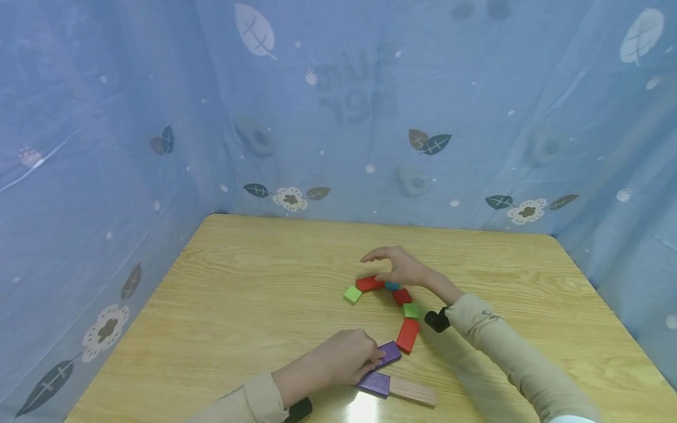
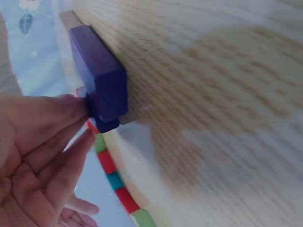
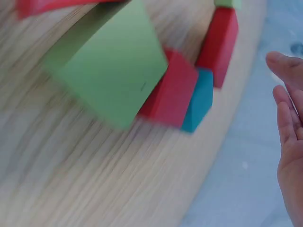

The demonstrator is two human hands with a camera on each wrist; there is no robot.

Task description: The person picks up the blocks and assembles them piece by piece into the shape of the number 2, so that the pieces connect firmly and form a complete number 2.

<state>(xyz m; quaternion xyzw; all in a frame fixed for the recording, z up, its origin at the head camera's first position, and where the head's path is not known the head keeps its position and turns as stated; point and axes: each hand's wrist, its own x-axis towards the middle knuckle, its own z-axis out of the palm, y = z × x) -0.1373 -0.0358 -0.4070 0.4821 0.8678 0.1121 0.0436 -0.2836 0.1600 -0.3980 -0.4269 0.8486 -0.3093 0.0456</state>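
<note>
My left hand [image 1: 344, 358] pinches a purple block [image 1: 391, 352] at the lower end of a curved row of blocks. Its fingertips meet the block's near end, partly hidden behind a second purple block [image 2: 102, 71] in the left wrist view. That second block lies end to end with a plain wooden block [image 1: 414, 391]. Over the far end of the row is my right hand [image 1: 406, 268], fingers spread and holding nothing. Beneath it are a long red block [image 1: 369, 284] and a blue block [image 1: 392, 286].
The curve continues through a small red block [image 1: 402, 296], a green block [image 1: 411, 311] and a long red block [image 1: 408, 335]. A light green block [image 1: 352, 295] marks its left end. Blue patterned curtains [image 1: 338, 117] surround the wooden table [image 1: 254, 282].
</note>
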